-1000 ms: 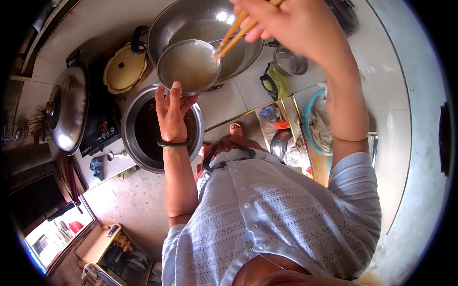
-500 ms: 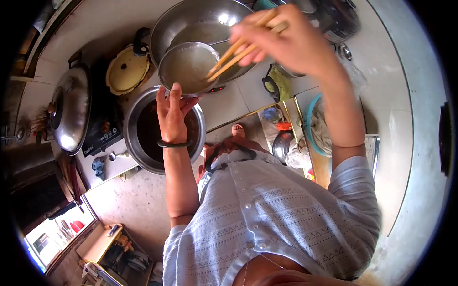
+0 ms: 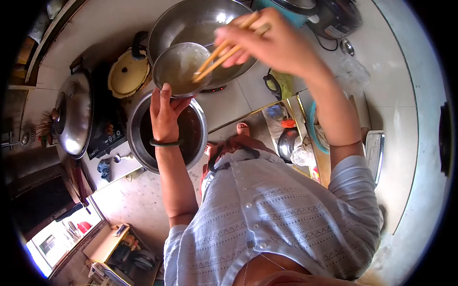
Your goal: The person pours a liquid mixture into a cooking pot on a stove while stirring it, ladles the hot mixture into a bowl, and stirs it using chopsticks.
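My left hand (image 3: 165, 113), with a dark bangle at the wrist, holds a metal bowl (image 3: 177, 71) by its near rim. Cloudy liquid is in the bowl. My right hand (image 3: 262, 43), somewhat blurred, grips a pair of wooden chopsticks (image 3: 218, 58), whose tips are inside the bowl. Behind the bowl, and partly hidden by it, is a large wok (image 3: 164, 29) with liquid in it. Below my left hand a wide metal basin (image 3: 199, 148) holds dark contents that I cannot make out.
At the left a domed lid (image 3: 75, 114) leans beside a black cooktop (image 3: 107, 136). A cream-coloured lid (image 3: 126, 75) lies by the wok handle. Right of the wok are a green cloth (image 3: 281, 85), a ladle (image 3: 347, 46) and a dark cooker (image 3: 336, 21).
The bowl and my left hand have shifted slightly left. My right hand has moved left and down, taking the chopstick tips deeper into the bowl. The view has turned a little.
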Demonstrator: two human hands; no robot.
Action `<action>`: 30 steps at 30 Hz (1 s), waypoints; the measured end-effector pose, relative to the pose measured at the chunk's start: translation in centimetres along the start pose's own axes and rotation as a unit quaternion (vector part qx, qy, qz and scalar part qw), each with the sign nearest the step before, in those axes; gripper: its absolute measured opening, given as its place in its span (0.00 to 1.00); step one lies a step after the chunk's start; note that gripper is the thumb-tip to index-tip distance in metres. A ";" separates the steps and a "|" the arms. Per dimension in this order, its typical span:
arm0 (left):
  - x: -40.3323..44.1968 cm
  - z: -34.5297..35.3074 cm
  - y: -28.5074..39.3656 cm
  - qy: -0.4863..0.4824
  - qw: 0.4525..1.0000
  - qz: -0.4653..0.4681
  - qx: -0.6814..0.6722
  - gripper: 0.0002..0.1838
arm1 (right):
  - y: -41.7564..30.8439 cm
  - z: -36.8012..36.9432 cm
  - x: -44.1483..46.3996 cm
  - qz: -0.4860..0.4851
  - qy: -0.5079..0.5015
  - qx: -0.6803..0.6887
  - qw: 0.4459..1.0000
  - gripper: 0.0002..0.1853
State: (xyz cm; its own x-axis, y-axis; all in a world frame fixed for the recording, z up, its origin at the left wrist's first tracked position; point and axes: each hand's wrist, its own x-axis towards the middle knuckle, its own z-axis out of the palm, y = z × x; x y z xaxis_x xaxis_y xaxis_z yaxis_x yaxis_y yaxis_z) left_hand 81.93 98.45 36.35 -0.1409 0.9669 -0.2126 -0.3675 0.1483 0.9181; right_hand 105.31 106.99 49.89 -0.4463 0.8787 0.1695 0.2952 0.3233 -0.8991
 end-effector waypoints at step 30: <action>2.1 -2.4 1.6 -0.012 0.998 -0.020 0.060 0.30 | 1.5 0.8 0.0 -0.036 -0.036 0.021 0.999 0.18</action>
State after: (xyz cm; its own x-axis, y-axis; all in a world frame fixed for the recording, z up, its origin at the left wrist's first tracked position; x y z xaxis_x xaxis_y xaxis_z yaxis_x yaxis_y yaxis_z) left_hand 78.84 100.20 36.57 -0.1056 0.9643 -0.2427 -0.2599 0.2089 0.9428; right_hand 105.08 107.24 48.24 -0.5242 0.8262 0.2062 0.2255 0.3682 -0.9020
